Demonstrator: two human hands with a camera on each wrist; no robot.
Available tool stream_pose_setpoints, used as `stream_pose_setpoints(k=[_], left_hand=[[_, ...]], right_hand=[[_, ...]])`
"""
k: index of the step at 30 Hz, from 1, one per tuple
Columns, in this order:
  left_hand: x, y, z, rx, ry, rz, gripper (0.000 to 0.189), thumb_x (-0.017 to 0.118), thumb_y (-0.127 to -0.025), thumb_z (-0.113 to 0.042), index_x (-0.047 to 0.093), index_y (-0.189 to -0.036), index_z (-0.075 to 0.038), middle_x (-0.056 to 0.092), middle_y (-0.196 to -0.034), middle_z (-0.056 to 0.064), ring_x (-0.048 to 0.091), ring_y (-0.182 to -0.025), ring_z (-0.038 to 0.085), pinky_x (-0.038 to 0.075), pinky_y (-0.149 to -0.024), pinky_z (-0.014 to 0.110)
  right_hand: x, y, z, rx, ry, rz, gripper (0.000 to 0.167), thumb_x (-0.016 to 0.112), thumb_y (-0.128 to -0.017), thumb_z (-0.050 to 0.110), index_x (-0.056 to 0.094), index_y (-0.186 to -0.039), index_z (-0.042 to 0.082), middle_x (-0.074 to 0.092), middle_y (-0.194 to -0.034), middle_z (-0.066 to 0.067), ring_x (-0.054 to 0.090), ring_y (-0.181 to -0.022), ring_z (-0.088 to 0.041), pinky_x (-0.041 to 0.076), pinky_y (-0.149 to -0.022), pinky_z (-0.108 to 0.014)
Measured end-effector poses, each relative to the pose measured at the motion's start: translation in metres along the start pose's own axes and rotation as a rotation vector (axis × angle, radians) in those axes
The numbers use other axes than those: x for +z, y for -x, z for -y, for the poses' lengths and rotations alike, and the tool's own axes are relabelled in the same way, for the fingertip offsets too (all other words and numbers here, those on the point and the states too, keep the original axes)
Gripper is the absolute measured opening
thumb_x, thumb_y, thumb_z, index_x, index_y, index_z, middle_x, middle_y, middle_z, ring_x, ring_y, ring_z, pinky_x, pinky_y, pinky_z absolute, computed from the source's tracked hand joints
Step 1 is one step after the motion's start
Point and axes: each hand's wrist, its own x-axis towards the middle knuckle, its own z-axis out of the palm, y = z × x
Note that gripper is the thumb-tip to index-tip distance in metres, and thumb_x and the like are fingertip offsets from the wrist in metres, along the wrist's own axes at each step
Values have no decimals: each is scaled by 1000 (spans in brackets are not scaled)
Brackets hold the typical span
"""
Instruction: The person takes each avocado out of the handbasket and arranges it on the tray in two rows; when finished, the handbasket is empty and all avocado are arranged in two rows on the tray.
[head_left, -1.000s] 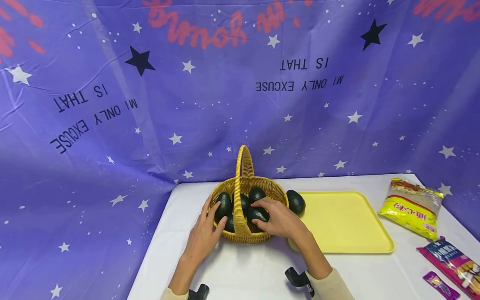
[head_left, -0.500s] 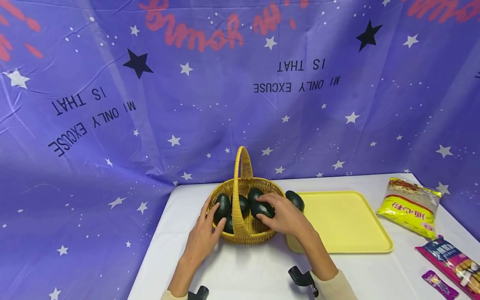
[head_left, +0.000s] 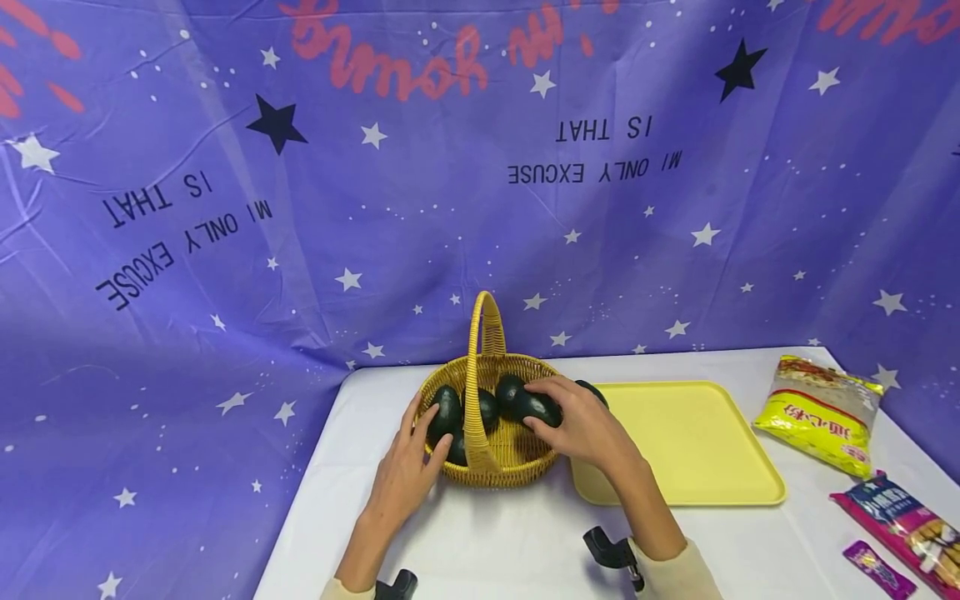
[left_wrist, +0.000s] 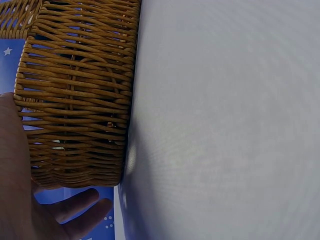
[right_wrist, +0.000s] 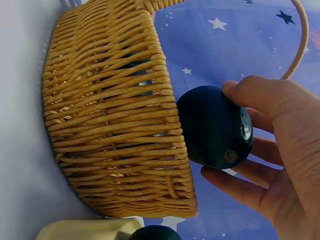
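My right hand holds a dark green avocado at the basket's right rim. In the right wrist view, this avocado is just above the rim, between thumb and fingers. My left hand grips the left side of the yellow wicker basket, with thumb and a finger over its rim. In the left wrist view, other fingers extend along the outside. Several more avocados, including one at the left, lie in the basket. The basket handle partly hides some of them.
Right of the basket lies a yellow tray, with another avocado at its left end, mostly hidden by my right hand. A yellow food bag, a dark-and-pink snack bag and a small purple packet lie farther right.
My right hand has moved right and lifted the avocado from inside the basket to its right rim. My left hand has stayed at the left rim.
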Motion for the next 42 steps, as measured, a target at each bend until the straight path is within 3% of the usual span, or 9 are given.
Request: stream_pose_setpoints(k=[14, 20, 27, 42], left_hand=[[1, 0, -1, 9, -6, -7, 67, 51, -111, -58, 47, -164, -18, 21, -179, 7, 58, -137, 41, 55, -95, 62], [1, 0, -1, 13, 0, -8, 66, 51, -111, -57, 46, -165, -19, 20, -179, 6, 65, -124, 37, 56, -91, 60], [1, 0, 0, 10, 0, -22, 64, 54, -111, -54, 48, -164, -18, 21, -179, 6, 58, -138, 41, 55, -95, 63], [1, 0, 0, -1, 11, 0, 67, 51, -111, -58, 46, -165, -19, 19, -180, 5, 52, -145, 42, 53, -100, 64]], right_hand=[[-8, 3, -10, 14, -3, -47, 49, 88, -92, 27, 73, -135, 8, 71, -136, -8, 69, -125, -31, 58, -100, -51], [-9, 4, -13, 21, -19, -57, 48, 88, -92, 26, 73, -135, 10, 71, -136, -8, 69, -125, -31, 58, -99, -51], [-12, 3, -17, 3, -26, -82, 47, 88, -91, 24, 74, -134, 11, 71, -135, -7, 71, -122, -29, 60, -97, -49], [-24, 6, -27, 18, -35, -119, 47, 88, -91, 21, 73, -133, 7, 72, -133, -9, 72, -118, -31, 61, -93, -49]])
